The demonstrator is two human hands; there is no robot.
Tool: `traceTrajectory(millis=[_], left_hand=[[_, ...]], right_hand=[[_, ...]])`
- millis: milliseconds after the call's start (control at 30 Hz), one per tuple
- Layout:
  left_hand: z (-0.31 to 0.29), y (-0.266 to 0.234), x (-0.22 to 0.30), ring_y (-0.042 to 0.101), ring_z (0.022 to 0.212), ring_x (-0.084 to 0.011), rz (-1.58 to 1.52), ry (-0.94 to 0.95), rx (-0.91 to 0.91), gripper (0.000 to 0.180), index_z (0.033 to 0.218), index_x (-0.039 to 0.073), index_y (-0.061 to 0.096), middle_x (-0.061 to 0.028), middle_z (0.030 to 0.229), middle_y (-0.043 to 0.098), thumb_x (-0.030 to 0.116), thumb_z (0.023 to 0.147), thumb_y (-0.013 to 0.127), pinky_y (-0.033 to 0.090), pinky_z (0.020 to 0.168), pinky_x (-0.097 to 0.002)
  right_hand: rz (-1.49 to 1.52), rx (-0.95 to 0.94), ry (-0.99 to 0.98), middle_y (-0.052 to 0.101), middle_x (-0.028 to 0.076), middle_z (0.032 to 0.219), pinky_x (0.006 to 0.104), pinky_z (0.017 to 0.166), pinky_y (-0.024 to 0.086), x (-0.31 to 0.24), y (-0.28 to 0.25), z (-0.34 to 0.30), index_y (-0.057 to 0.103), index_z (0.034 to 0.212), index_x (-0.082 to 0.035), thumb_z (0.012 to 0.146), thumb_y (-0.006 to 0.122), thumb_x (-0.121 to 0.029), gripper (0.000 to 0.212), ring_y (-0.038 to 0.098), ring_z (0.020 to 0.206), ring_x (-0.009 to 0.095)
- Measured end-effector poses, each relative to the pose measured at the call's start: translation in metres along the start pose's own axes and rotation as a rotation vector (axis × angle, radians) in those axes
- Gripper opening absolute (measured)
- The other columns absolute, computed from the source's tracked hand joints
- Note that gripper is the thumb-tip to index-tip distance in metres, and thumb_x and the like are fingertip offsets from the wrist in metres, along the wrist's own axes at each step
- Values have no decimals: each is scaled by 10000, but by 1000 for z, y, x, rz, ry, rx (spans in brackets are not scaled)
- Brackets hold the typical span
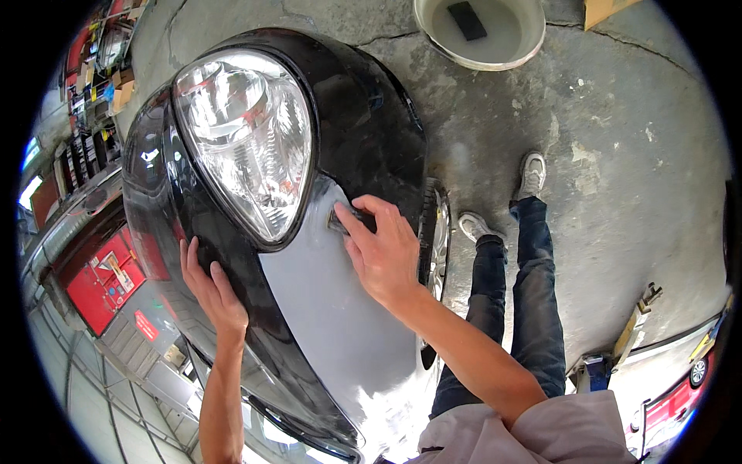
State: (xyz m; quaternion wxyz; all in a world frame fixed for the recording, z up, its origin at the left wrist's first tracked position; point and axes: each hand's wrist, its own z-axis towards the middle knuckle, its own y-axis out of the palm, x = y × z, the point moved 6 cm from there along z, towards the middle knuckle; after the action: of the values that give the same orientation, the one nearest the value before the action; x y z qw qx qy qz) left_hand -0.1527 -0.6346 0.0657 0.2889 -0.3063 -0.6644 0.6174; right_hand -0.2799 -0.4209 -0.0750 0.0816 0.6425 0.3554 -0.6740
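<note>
A black car's front corner fills the left and middle of the view, with a clear headlight (247,147). Behind the lamp's point lies a matt grey fender panel (332,301), whitish near its tip. My right hand (389,259) presses a small dark sanding block (363,221) onto the panel's upper part, close to the headlight; the fingers partly cover the block. My left hand (214,300) rests flat on the glossy black hood (270,332), fingers extended and holding nothing.
On the concrete floor (618,193) stands a pale bucket (479,63) of cloudy water with a dark rectangular pad (467,21) in it. The front wheel (439,240) is right of the fender. A red cabinet (104,278) stands left, a jack-like tool (634,329) right.
</note>
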Motion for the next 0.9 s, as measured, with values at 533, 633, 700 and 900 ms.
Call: traceTrajectory(millis=[533,633,700,900], left_hand=[[1,2,-1,352,1456,-458,-1,-20,-24,567,1502,-67,410,-308,1580,354,287,1062,356,248,1209,-522],[0,2,-2,373,1451,-429,43,3,-13,559,1501,-57,417,-273,1561,397,297,1077,331,263,1207,-507],[0,3,-2,382,1449,-416,52,10,-10,556,1501,-52,421,-255,1553,418,302,1085,320,271,1205,-500],[1,3,0,381,1448,-420,54,-1,-9,568,1504,-47,419,-254,1555,418,321,1084,320,272,1202,-498]], right_hand=[[2,126,-190,645,17,1307,370,884,498,4,7,11,707,1230,-45,787,697,-71,443,588,1129,240],[12,98,-164,645,14,1340,367,878,507,2,8,7,713,1234,-60,788,699,-72,447,600,1131,240],[22,79,-137,635,10,1380,369,880,513,1,8,6,714,1240,-68,789,698,-72,451,598,1148,238],[3,-39,-177,571,21,1493,373,935,519,4,11,-11,661,1348,-71,790,692,-56,559,562,1219,264]])
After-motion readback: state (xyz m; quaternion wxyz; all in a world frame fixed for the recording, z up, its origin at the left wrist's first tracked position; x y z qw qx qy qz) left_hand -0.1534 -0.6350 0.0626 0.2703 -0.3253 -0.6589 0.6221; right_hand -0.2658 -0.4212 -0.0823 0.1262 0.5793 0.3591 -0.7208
